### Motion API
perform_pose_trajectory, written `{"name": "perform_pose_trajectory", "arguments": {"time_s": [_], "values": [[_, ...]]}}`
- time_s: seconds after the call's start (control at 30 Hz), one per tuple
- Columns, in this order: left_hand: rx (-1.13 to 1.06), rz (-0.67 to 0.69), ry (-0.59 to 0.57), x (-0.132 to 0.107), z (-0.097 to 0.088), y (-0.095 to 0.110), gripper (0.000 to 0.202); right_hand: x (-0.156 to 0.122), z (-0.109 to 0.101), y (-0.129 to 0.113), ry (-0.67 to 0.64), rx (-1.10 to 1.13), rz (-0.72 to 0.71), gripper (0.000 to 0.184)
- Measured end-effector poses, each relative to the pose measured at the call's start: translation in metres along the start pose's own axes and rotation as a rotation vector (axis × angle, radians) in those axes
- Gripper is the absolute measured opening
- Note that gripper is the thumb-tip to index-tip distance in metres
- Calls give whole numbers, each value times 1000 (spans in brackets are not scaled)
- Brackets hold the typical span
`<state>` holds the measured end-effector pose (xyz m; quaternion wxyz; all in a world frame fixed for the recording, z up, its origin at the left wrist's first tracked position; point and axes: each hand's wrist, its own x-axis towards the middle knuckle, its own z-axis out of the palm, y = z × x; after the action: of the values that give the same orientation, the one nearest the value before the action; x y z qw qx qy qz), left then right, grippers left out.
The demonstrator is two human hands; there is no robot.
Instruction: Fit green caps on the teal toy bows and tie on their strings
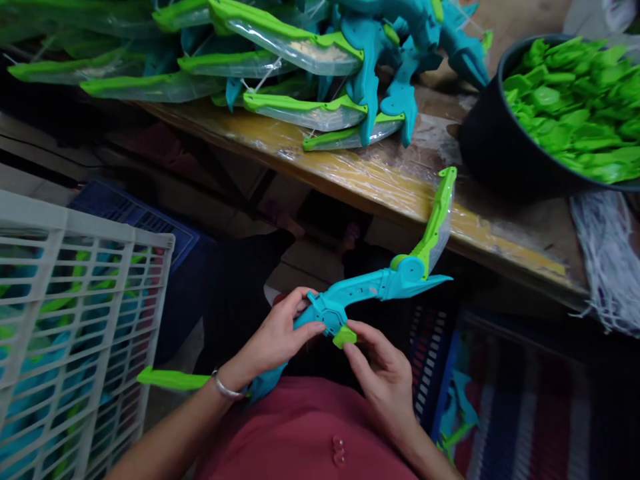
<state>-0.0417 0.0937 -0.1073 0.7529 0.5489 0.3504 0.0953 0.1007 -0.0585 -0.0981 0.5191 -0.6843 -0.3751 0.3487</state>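
A blue and green plastic toy bow [365, 287] lies across my lap, one green limb pointing up toward the table and the other out to the lower left. My left hand [280, 333] is wrapped round the bow's middle, its thumb on the blue body. Between the thumb and forefinger of my right hand [383, 367] is a small green plastic piece [345, 337], pinched at the lower edge of the bow's middle. Whether the piece is seated in the blue body or only touching it, I cannot tell.
Several similar bows [300, 53] are piled on the table [350, 177]. At right a black tub [480, 143] holds green pieces, with white strings [603, 253] hanging below. A white crate [100, 233] of bows stands at left; a blue crate [447, 380] is at lower right.
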Motion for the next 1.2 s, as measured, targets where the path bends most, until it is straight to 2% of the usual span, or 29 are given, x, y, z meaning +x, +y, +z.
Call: {"name": "perform_pose_trajectory", "arguments": {"time_s": [0.23, 0.43, 0.53, 0.7, 0.93, 1.2], "values": [[15, 26, -7, 2, -1, -8, 37, 2, -5, -4, -2, 43, 22, 26], [23, 24, -9, 0, 2, -8, 42, 6, -13, -12, -159, -104, -164, 39], [42, 13, -6, -1, 3, -8, 44, 7, -14, -14, -181, -159, -182, 40], [48, 16, -25, -2, 3, -8, 40, 8, -14, -12, -130, -192, -123, 25], [11, 0, -19, 1, 1, -6, 40, 4, -15, -5, -58, -116, -33, 22], [-17, -21, -38, 3, -1, -8, 38, 3, -22, -11, -43, -171, -71, 18]]}}
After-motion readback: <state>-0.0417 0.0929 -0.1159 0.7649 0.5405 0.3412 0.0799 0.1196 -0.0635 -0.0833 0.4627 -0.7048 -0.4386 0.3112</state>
